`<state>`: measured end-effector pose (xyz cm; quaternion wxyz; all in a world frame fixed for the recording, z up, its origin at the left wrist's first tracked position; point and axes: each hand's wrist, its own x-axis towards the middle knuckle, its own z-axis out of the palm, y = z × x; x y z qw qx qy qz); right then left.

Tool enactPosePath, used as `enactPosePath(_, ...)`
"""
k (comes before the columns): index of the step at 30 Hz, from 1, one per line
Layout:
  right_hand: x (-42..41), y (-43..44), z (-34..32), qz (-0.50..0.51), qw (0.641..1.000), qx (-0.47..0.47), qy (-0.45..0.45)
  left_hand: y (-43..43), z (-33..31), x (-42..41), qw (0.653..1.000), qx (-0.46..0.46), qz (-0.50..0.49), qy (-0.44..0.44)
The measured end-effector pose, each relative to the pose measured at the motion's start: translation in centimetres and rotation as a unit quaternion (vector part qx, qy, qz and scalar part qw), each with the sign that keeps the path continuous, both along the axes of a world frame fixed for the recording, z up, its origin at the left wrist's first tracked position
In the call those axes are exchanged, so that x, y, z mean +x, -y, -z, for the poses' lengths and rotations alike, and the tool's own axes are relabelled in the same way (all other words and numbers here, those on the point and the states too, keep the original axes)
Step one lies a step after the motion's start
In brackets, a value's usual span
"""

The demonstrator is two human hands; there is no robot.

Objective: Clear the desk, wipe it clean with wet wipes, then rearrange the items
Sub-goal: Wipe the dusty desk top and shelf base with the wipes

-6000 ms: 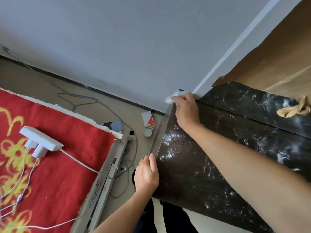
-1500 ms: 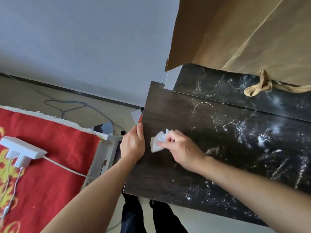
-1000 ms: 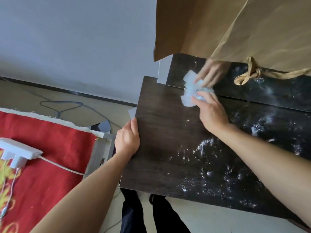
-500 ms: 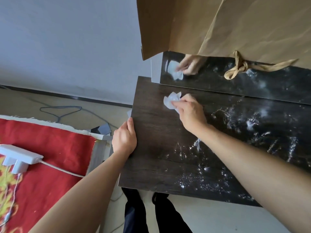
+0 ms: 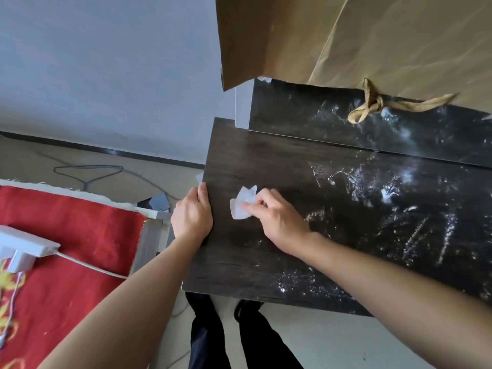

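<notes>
Your right hand pinches a crumpled white wet wipe between thumb and curled fingertips and holds it against the dark wood-grain desk, left of the frame's centre. Your left hand grips the desk's left edge just beside it, thumb lying along the top. The other fingers are hidden and appear to curl under the board.

White streaks and specks cover the desk's right half, while the patch around the wipe looks dull and plain. A glossy black back panel rises behind the desk. Above it a brown paper bag fills the upper right of the frame, cut off at the top and right, with its knotted handle hanging over the panel. No print on the bag can be read.

At lower left, a white power strip, cropped by the frame edge, lies on a red cloth with yellow patterning. A grey cable loops on the floor beyond. A small grey card lies by your left hand, its face too dim to read. Dark trousers show below the desk's near edge.
</notes>
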<state>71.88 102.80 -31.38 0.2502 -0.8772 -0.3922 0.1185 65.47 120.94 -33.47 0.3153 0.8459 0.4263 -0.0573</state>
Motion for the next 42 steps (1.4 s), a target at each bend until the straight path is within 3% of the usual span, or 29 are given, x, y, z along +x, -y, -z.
enactPosePath(2, 0.8, 1.2, 0.0, -0.079, 0.997, -0.005, 0.008, 0.1, -0.1, -0.1, 1.000, 0.015, 0.012, 0.003)
enactPosePath(3, 2.9, 1.2, 0.2, -0.059, 0.998, -0.016, 0.023, 0.1, 0.0, -0.1, 1.000, 0.021, 0.015, 0.003)
enactPosePath(8, 11.9, 3.8, 0.5, 0.144, 0.981, -0.048, 0.120, 0.1, 0.3, 0.0, 0.999, 0.037, 0.014, -0.005)
enactPosePath(13, 13.0, 8.6, 0.3, 0.317, 0.942, -0.075, 0.077, 0.1, 0.4, 0.0, 0.999, 0.047, 0.023, -0.006)
enactPosePath(15, 12.0, 7.3, -0.4, 0.289, 0.952, -0.089, 0.050, 0.2, 0.2, 0.0, 0.998, 0.052, 0.024, -0.004)
enactPosePath(18, 5.5, 5.7, -0.9, 0.135, 0.989, -0.055, 0.022, 0.3, -0.3, 0.0, 0.999, 0.047, 0.026, -0.012)
enactPosePath(21, 0.1, 6.7, -1.7, -0.002, 0.998, -0.039, -0.047, 0.6, -0.8, -0.3, 0.999, 0.020, 0.027, -0.035)
enactPosePath(23, 3.3, 7.2, -1.7, 0.037, 0.997, -0.043, -0.048, 1.1, -0.8, -1.5, 0.999, -0.001, 0.029, -0.042)
enactPosePath(27, 10.4, 6.8, -0.6, 0.289, 0.955, -0.061, 0.017, 2.4, -0.8, -5.9, 0.999, -0.002, 0.011, -0.042)
enactPosePath(29, 7.6, 4.7, -0.1, 0.249, 0.967, -0.053, 0.021, 2.6, -0.9, -6.8, 0.999, 0.009, 0.014, -0.034)
enactPosePath(31, 1.8, 3.5, 0.0, 0.111, 0.994, -0.017, 0.002, 2.6, -1.0, -6.7, 0.999, 0.013, 0.016, -0.027)
enactPosePath(34, -1.7, 4.3, -0.4, -0.048, 0.997, -0.007, -0.052, 2.7, -1.1, -6.6, 0.999, 0.021, 0.022, -0.017)
enactPosePath(36, 1.4, 4.5, -0.1, 0.002, 0.999, -0.012, -0.046, 2.6, -1.0, -6.7, 0.999, 0.025, 0.024, -0.011)
enactPosePath(39, 6.6, 3.5, 0.8, 0.183, 0.983, -0.004, 0.017, 2.5, -0.7, -6.6, 0.999, 0.029, 0.021, -0.011)
enactPosePath(42, 3.3, 1.6, 0.8, 0.169, 0.986, -0.007, 0.014, 2.4, -0.8, -6.7, 0.999, 0.027, 0.020, -0.019)
